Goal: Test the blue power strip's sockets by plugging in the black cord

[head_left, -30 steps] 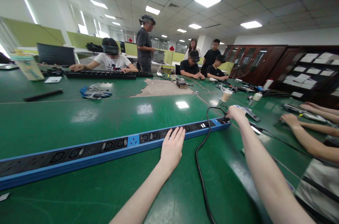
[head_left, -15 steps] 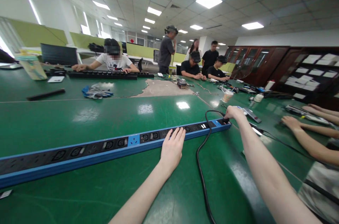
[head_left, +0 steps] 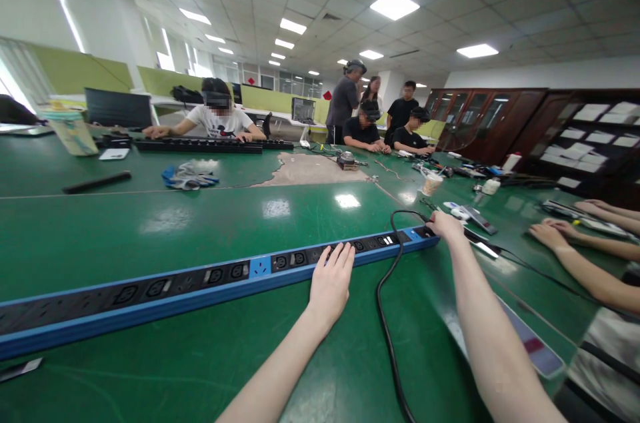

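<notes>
A long blue-and-black power strip (head_left: pixel 260 267) with a row of sockets lies across the green table. Flat on its middle sockets rests my left hand (head_left: pixel 330 283), fingers stretched out over the edge. At the strip's far right end, my right hand (head_left: pixel 447 226) is closed on a black plug, mostly hidden by the fingers. From there a black power cord (head_left: pixel 384 316) loops over the strip and runs down toward me. How deep the plug sits in its socket cannot be seen.
A phone-like slab (head_left: pixel 543 356) lies under my right forearm. Another person's hands (head_left: pixel 553 233) rest at right. Blue-and-white gloves (head_left: pixel 190 175), a dark bar (head_left: pixel 97 182) and a patterned cup (head_left: pixel 73 130) stand or lie at left. Co-workers sit across the table.
My right hand has lowered slightly at the strip's end; my left hand stays on the strip. The slab under my right forearm has come into view. A standing person has moved right.
</notes>
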`<move>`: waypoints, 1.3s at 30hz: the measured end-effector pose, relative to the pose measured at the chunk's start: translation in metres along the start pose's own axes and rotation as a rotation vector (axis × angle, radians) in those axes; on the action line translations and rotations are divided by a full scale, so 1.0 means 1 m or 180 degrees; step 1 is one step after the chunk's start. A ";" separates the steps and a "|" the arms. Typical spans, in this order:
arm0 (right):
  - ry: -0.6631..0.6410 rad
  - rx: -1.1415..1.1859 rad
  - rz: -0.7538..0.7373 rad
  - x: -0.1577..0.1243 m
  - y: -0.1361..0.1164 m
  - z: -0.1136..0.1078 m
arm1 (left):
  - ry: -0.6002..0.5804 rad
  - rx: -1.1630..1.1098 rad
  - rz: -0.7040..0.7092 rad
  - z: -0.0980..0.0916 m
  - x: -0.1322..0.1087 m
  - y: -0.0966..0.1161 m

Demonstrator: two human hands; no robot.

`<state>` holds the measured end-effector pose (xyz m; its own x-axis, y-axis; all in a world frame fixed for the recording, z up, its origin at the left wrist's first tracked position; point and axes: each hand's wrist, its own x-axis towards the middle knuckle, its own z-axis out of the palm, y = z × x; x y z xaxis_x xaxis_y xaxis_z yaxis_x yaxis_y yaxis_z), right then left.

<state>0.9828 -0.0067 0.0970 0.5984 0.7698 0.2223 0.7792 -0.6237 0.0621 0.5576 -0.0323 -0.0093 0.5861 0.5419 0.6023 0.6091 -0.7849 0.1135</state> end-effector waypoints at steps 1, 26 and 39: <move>-0.0040 0.0011 0.0104 0.000 0.001 0.008 | -0.0002 -0.0003 -0.0002 0.000 0.000 0.000; 0.0583 0.0339 0.0449 0.000 0.007 0.005 | -0.0038 -0.0056 -0.0019 0.001 0.000 0.001; 0.0329 0.2163 -0.2068 -0.077 -0.082 -0.112 | 0.0675 -0.2285 -0.1264 -0.030 -0.001 0.010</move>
<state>0.8520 -0.0307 0.1836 0.0148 0.9024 0.4307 0.9155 0.1610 -0.3688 0.5468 -0.0492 0.0153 0.2441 0.8061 0.5391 0.2195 -0.5874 0.7790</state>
